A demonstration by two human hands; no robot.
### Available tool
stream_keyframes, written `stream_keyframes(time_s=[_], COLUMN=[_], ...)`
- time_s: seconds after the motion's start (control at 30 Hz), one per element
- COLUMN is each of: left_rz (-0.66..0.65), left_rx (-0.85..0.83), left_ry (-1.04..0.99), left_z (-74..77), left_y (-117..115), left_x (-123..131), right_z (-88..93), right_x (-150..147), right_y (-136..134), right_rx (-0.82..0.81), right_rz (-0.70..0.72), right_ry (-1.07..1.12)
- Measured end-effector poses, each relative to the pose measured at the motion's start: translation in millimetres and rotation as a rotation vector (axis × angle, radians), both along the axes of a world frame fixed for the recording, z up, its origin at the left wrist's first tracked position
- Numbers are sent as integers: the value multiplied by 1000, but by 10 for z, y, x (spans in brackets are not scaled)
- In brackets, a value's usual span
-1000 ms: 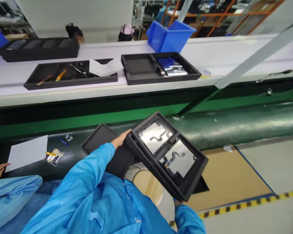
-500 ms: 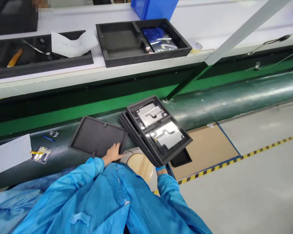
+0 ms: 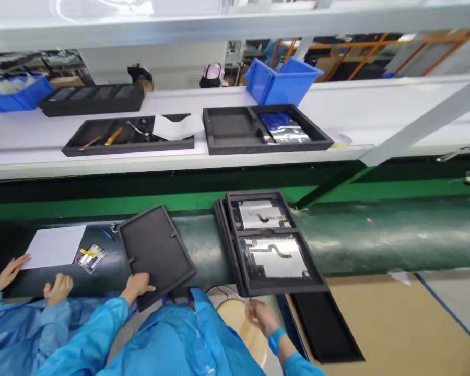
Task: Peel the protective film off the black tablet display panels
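Note:
My left hand [image 3: 140,286] grips the near edge of a shallow black foam tray [image 3: 156,248], its thumb lying across the rim. The tray is angled on the green bench and overhangs its front edge. To the right stands a stack of black foam trays [image 3: 238,261]. Two flat display panels, an upper panel [image 3: 263,214] and a lower panel [image 3: 276,257], lie in the top one, silvery backs up with dark flex cables. Just below the stack's near edge is my right hand [image 3: 261,316], its fingers smeared by motion. A blue band circles that wrist.
A co-worker's hands [image 3: 58,288] are at the left, near a white paper sheet [image 3: 57,245] and a small panel [image 3: 91,258]. A round stool [image 3: 241,326] and another black tray [image 3: 325,326] are below. Foam trays [image 3: 223,130] and a blue bin [image 3: 282,81] occupy the shelf behind.
The view has lifted and levelled. My left hand has drawn the shallow tray leftward, away from the stack, and turned it. My right hand, formerly hidden beneath the stack, now shows below it.

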State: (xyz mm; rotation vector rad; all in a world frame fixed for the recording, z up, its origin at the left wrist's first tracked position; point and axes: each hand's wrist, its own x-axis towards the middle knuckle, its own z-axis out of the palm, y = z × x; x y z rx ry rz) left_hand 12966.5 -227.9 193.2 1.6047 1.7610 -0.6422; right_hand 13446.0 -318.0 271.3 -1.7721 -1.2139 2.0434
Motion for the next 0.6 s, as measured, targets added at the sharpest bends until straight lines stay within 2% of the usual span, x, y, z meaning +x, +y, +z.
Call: stream_keyframes(time_s=[0.1,0.17,0.2,0.23,0.3,0.43,0.5,0.53,0.6], left_rz=[135,215,252,288,353,471,540,580,673], left_rx=[114,191,225,255,303,370,394,403,417], left_ry=[-132,-243,-298,-354,-465,-647,-682,-684,-663], left_z=[-8,-53,-77,-96,-112,-62,-22,-4,26], left_y=[-180,-309,-368,-422,-515,-681,-779,-833,-940], left_x=[-194,-159,-114,-62,35,69,3,-41,-133], right_z=[86,309,483,694,1186,2136,2486,2625,2835], right_x=[-152,-270,-334,-403,-558,-942,-1140,-1231,-1386], right_y=[-16,248,479,768,1466,2940,3558,3823,4261], right_rx=[-70,-16,97,258,635,1158,1328,1370,1319], right_rz=[92,160,196,219,152,-165,-269,-276,-238], right_ry=[73,161,234,268,209,-18,-192,-289,-472])
